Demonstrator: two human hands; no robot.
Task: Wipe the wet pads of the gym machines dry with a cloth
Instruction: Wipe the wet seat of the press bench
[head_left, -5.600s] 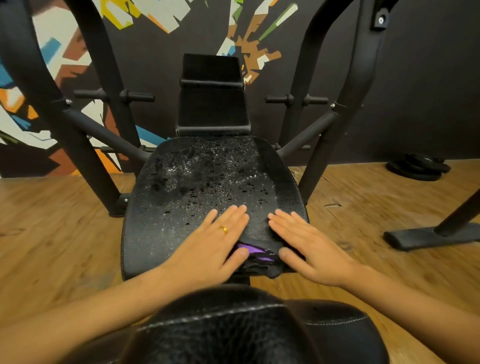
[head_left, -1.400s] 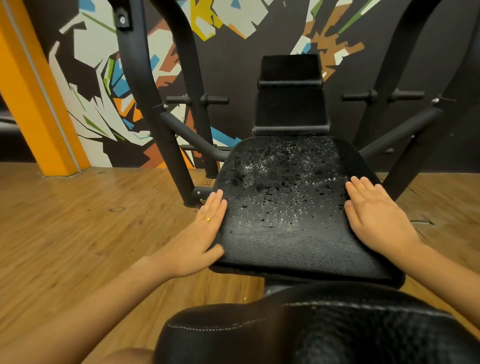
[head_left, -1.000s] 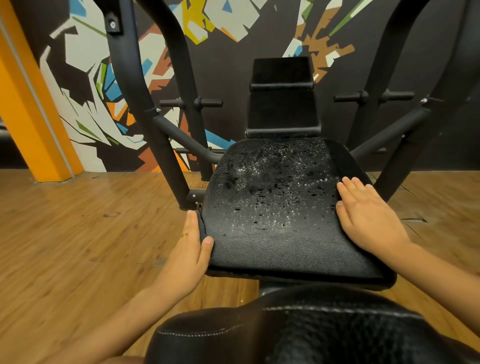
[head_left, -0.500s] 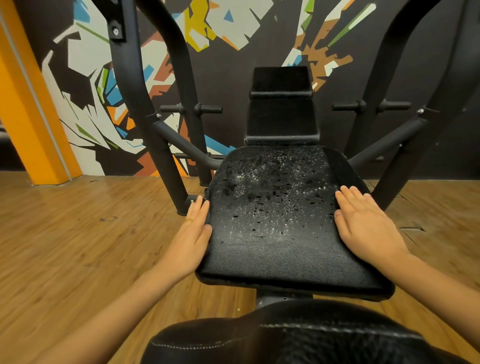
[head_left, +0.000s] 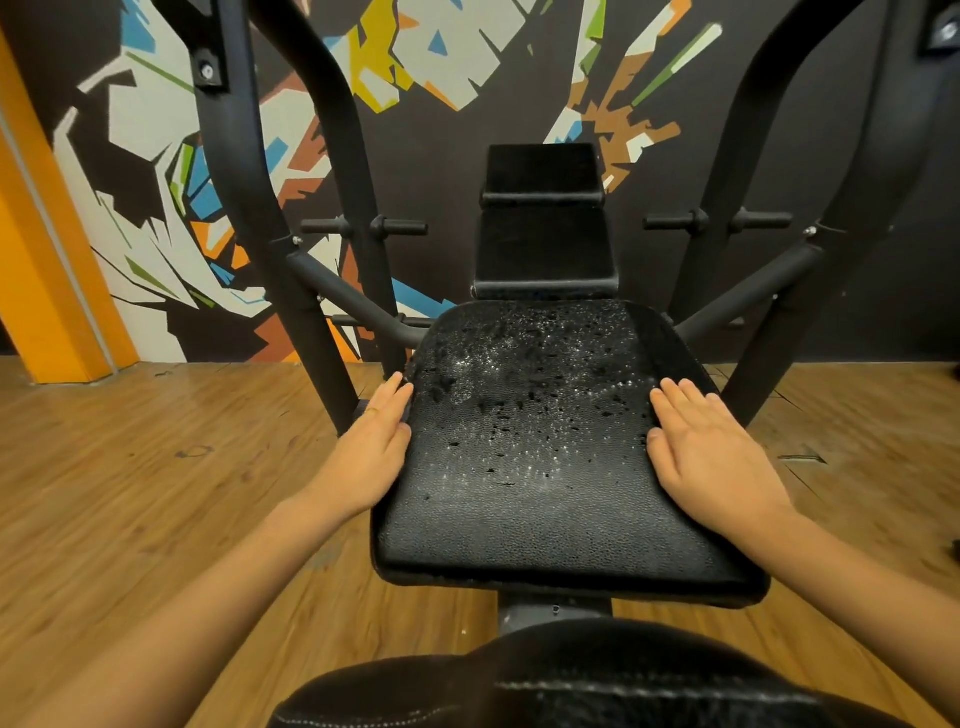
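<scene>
Flanking the wet seat pad (head_left: 540, 467) at frame centre, the left hand (head_left: 371, 452) and right hand (head_left: 711, 457) are laid flat, nothing grasped. The cloth seen earlier is gone from view; droplets (head_left: 519, 410) remain, so drying is judged undone.

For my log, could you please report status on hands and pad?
Left hand open, at left edge of pad. Right hand open, flat on top. Pad wet. No cloth visible.
</scene>
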